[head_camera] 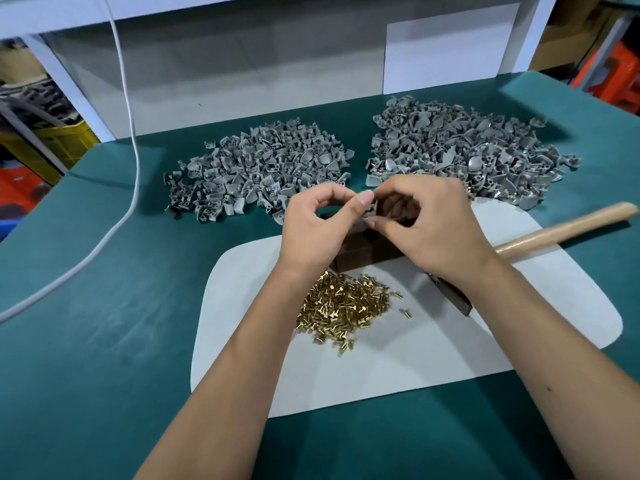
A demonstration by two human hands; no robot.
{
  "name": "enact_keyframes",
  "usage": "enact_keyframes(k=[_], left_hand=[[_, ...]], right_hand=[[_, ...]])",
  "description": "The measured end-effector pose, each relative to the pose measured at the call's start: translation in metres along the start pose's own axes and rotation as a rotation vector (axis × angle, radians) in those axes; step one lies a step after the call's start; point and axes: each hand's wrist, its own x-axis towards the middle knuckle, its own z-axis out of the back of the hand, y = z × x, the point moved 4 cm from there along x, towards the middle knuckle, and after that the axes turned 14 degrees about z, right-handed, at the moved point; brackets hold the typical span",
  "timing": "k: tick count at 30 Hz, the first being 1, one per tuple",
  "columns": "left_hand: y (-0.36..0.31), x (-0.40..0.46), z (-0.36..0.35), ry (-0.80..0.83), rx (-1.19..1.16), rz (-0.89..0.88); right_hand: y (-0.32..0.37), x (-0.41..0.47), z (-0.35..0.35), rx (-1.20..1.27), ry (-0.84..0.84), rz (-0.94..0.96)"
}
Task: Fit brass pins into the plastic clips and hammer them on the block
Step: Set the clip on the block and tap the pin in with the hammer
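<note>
Both hands meet above the dark metal block (356, 256) on the white mat (398, 344). My left hand (320, 230) and my right hand (427, 223) pinch one small grey plastic clip (370, 209) between thumbs and fingertips; most of it is hidden by the fingers. A heap of brass pins (346, 306) lies on the mat just in front of the block. The hammer lies on the mat to the right, its wooden handle (568, 225) pointing right and its dark head (453, 297) partly under my right wrist.
Two heaps of grey clips lie on the green table: one at the back left (259, 168), one at the back right (464, 150) with brass glinting in it. A white cable (133, 161) hangs down and runs off left. A white panel stands behind.
</note>
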Motion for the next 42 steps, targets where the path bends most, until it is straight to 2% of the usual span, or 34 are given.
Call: enact_keyframes(k=[3, 9, 18, 24, 28, 32, 34, 37, 42], left_hand=[[-0.002, 0.0, -0.002, -0.044, 0.015, -0.058], [-0.013, -0.007, -0.007, -0.174, 0.16, -0.228], [-0.018, -0.012, -0.012, -0.192, 0.19, -0.269], [-0.018, -0.01, -0.005, -0.235, 0.316, -0.306], [-0.007, 0.007, 0.024, -0.384, 0.392, -0.198], [0.02, 0.027, 0.059, -0.471, 0.423, 0.081], [0.031, 0.03, 0.067, -0.47, 0.497, 0.13], [0.038, 0.032, 0.069, -0.459, 0.604, 0.122], [0.045, 0.033, 0.069, -0.443, 0.555, 0.166]], right_hand=[[0.005, -0.001, -0.001, -0.043, -0.059, 0.041], [0.008, -0.004, -0.003, -0.004, -0.159, 0.008], [0.008, -0.007, -0.004, 0.052, -0.203, -0.079], [0.002, -0.006, 0.001, 0.076, -0.242, -0.12], [-0.022, -0.011, 0.016, 0.019, -0.36, -0.314], [-0.044, -0.018, 0.02, 0.024, -0.351, -0.514], [-0.042, -0.017, 0.02, 0.002, -0.341, -0.485], [-0.024, -0.012, 0.015, -0.065, -0.278, -0.301], [0.026, -0.009, -0.015, -0.003, 0.001, 0.101]])
